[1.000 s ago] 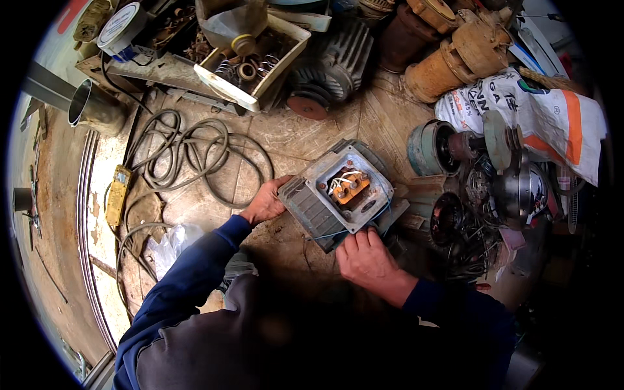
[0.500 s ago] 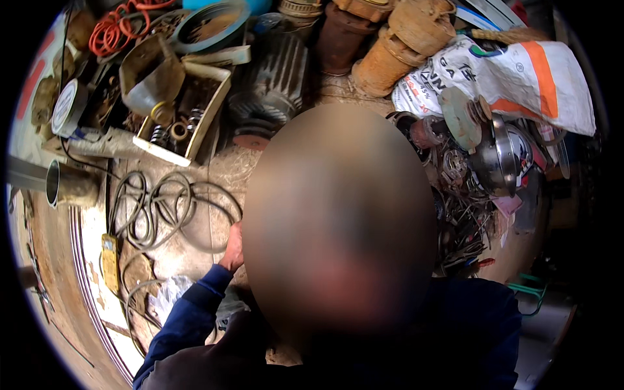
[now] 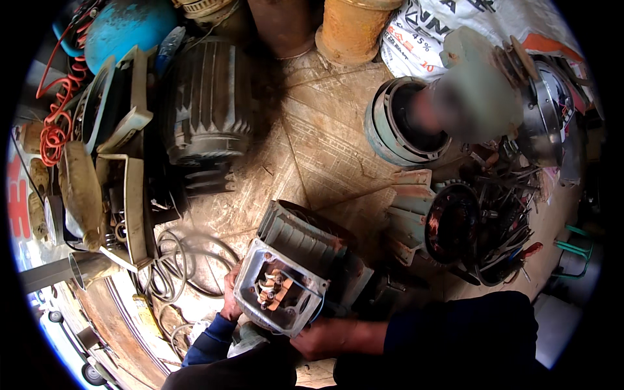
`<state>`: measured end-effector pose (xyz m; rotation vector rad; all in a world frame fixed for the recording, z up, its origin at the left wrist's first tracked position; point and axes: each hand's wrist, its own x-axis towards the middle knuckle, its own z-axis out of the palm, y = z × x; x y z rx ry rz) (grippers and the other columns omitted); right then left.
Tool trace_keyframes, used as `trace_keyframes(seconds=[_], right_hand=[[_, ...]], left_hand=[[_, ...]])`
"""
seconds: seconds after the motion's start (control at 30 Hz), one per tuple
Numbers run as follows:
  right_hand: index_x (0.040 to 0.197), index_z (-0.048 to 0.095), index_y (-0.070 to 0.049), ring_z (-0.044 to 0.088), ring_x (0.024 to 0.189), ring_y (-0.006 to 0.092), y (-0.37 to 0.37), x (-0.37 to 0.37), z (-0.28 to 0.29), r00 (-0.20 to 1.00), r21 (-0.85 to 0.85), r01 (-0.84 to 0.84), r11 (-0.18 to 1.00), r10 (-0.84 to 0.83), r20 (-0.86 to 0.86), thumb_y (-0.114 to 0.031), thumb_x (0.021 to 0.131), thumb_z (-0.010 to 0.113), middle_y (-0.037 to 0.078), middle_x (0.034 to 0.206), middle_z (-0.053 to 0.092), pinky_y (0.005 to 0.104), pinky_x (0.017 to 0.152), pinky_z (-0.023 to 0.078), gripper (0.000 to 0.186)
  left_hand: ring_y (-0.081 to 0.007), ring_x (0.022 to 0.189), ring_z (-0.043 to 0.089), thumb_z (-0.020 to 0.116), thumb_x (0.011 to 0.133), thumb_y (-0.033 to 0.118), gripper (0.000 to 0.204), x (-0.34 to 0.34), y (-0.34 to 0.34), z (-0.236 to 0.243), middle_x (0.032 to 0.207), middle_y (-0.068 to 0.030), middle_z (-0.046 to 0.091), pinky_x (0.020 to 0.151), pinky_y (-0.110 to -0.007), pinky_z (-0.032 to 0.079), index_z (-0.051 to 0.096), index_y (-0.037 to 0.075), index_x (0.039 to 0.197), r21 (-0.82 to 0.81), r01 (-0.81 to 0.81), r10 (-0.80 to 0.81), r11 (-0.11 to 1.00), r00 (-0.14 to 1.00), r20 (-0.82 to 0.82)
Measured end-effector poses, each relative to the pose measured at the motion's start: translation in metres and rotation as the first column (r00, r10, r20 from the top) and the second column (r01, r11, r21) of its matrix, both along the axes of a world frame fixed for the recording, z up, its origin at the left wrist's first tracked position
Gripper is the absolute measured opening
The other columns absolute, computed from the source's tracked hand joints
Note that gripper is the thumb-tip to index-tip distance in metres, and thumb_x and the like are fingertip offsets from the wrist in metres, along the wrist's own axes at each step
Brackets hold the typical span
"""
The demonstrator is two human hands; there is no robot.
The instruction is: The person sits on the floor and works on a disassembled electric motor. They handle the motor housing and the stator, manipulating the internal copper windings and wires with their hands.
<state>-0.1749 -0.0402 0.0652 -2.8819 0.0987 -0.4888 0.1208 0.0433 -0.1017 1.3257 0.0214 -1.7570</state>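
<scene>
An electric motor with a ribbed housing [image 3: 302, 237] lies in front of me. Its square grey terminal box [image 3: 246, 300] is uncovered and shows a copper-coloured terminal block [image 3: 275, 290] inside. A thin blue wire [image 3: 320, 305] runs over the box's right rim. My left hand [image 3: 231, 296] is closed against the box's left side, with its fingertips partly hidden. At the near right corner of the box, my right hand [image 3: 320, 338] has its fingers curled in, close to the wire. What lies within those fingers is hidden.
A larger ribbed motor [image 3: 207, 104] stands at the far left. Coiled cable [image 3: 170, 266] lies on the floor beside my left hand. To the right are a green finned motor housing [image 3: 413, 211], a round ring-shaped housing [image 3: 383, 133] and a pile of tools [image 3: 510, 237]. A white sack [image 3: 416, 32] lies behind.
My view has shifted, and the blurred patch that covered the middle is gone from there. The motor, its terminal box and my right hand now show. My left hand stays at the left.
</scene>
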Motion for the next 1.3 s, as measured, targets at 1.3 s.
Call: trace_keyframes(seconds=[1.3], right_hand=[[0.067,0.060,-0.014,0.056,0.067,0.0186,-0.006,0.027,0.103,0.910,-0.269,-0.152,0.951,0.028,-0.414,-0.020,0.079,0.069,0.002,0.068,0.051,0.0329,0.055,0.043,0.017]], left_hand=[[-0.0094,0.104,0.065,0.080,0.093,0.002,0.042,-0.036,0.012,0.073,0.117,-0.0038,0.075,0.091,-0.028,0.056,0.068,-0.005,0.133,-0.436,0.264,0.006,0.860,0.850,0.526]])
